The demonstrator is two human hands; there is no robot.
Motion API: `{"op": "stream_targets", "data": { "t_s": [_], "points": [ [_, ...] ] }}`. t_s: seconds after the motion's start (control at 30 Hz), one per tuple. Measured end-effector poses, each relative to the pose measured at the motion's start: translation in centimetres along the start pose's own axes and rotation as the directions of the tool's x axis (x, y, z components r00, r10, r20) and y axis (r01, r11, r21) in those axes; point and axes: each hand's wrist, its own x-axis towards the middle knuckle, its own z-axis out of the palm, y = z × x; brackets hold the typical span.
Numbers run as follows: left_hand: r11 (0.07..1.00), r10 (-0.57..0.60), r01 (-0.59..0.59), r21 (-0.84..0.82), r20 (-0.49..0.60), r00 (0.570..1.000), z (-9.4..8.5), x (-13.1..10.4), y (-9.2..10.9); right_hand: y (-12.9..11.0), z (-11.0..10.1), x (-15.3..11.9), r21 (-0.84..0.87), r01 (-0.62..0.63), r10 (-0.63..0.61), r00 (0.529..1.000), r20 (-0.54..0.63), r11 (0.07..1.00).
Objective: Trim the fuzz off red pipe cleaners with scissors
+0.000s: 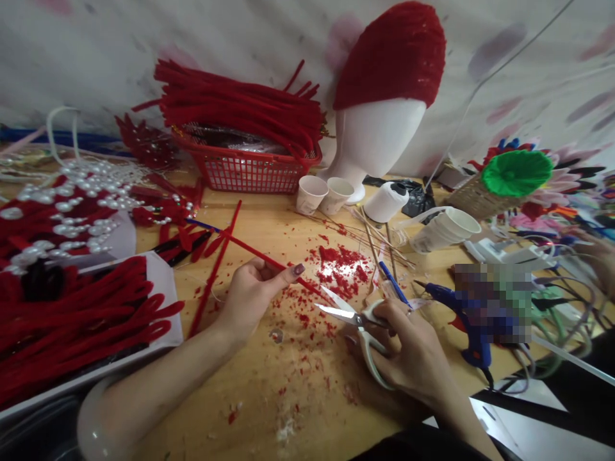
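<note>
At the far left, a white box [167,291] holds looped red fuzzy strips [96,310], with sprays of white beads [91,192] behind it. A loose red stem [214,272] lies slantwise on the bench [269,403]. Beyond it stands a red basket [254,173], topped with a thick bundle of red stems [240,109].

The left hand [252,291] comes next, thumb and fingers pinching a thin red stem [257,251]. This stem passes above the loose one and slopes down to the right, its end by the scissors [354,318]; whether the blades touch it, I cannot tell. Red clippings [342,266] are scattered beneath and around.

Behind them are two paper cups [311,194], a white mannequin head [379,137] in a red cap [394,61], and a spool of white thread [385,203]. The right hand [408,346] has its fingers curled round the scissors' handles, blades parted and pointing left. A blue pen [394,285] lies just past it.

Farther right come tilted, stacked cups [444,230], a blue glue gun [473,326], a green round piece [516,173] and, at the edge, another person's hand [599,256].
</note>
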Motion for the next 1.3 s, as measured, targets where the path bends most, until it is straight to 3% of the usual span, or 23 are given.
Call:
{"op": "stream_targets", "data": {
  "t_s": [0.8,1.3],
  "points": [
    [1.000,-0.016,0.015,0.010,0.045,0.999,-0.07,-0.01,-0.08,0.07,0.47,-0.27,-0.022,0.011,-0.010,0.999,0.041,1.000],
    [0.999,-0.028,0.027,0.021,0.056,0.998,-0.22,-0.05,-0.21,0.41,0.75,-0.42,-0.047,0.043,-0.043,0.999,0.007,0.998]
  ]
}}
